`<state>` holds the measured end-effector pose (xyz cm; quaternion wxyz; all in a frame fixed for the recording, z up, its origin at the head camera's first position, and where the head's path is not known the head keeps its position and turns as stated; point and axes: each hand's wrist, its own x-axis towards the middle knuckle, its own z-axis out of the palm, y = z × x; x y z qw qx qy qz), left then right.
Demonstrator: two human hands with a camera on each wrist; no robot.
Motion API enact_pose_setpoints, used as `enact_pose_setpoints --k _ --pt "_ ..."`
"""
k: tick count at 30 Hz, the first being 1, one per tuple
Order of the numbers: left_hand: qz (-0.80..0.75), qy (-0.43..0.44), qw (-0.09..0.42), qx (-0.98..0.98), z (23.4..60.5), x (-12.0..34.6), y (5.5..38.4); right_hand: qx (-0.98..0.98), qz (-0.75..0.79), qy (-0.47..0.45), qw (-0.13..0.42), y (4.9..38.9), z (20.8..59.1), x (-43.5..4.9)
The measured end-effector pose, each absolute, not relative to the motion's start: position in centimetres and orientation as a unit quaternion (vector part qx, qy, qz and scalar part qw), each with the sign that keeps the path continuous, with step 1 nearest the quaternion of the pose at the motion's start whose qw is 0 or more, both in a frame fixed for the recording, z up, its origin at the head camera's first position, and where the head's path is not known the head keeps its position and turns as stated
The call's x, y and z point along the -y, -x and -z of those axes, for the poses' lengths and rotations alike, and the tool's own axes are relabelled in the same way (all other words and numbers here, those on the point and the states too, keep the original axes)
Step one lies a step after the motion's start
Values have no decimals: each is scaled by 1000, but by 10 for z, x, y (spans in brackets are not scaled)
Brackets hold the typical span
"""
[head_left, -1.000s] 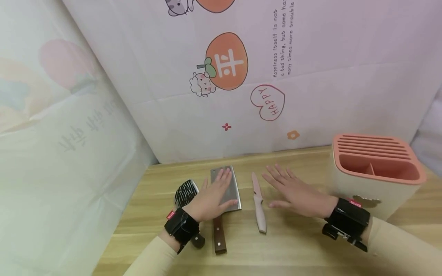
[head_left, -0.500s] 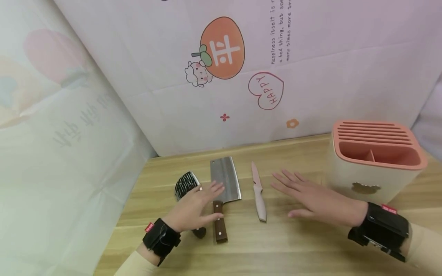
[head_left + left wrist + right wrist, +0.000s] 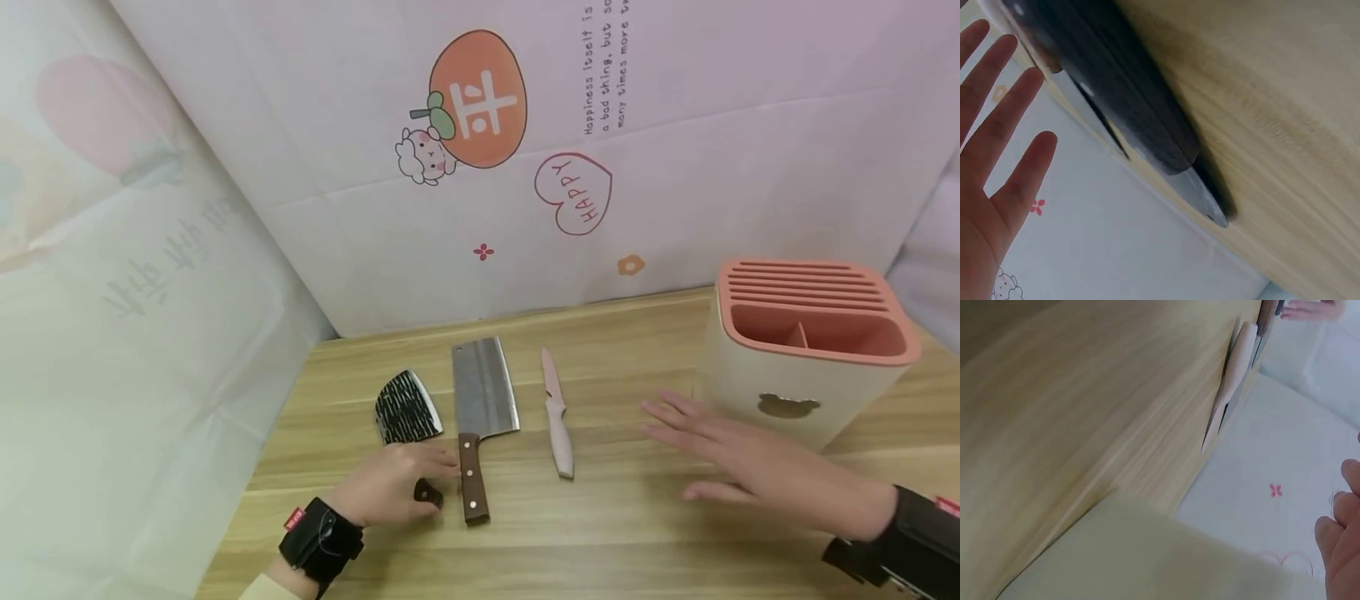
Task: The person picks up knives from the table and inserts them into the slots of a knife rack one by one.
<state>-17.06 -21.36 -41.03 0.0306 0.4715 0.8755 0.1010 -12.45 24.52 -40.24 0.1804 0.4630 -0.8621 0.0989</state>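
My left hand (image 3: 390, 483) hovers over the dark handle (image 3: 1116, 81) of a kitchen knife whose broad blade (image 3: 407, 408) carries a black-and-white streaked pattern. In the left wrist view its fingers (image 3: 1007, 125) are spread and apart from that handle. Just right of it lies a cleaver (image 3: 483, 387) with a riveted brown handle. A small pink-bladed paring knife (image 3: 558, 437) with a pale handle lies farther right. My right hand (image 3: 765, 467), fingers extended, is in front of a cream knife block (image 3: 738, 392) and holds nothing.
The block's pink top (image 3: 810, 287) has several narrow slots and two larger compartments. Wood-grain table (image 3: 615, 533) lies under everything. A white printed cloth (image 3: 360, 250) hangs behind the table, and another sheet (image 3: 187, 375) hangs on the left.
My left hand has drawn back from over the cleaver blade to the patterned knife's handle. My right hand has moved right, away from the paring knife. The knives have stayed in place.
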Motion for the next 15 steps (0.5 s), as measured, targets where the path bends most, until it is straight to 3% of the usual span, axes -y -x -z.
enact_pose_setpoints --k 8,15 --pt "-71 -458 70 -883 420 218 174 857 -142 -444 219 106 400 -275" --pt "-95 -425 96 -895 428 231 179 860 -241 -401 204 84 391 -300"
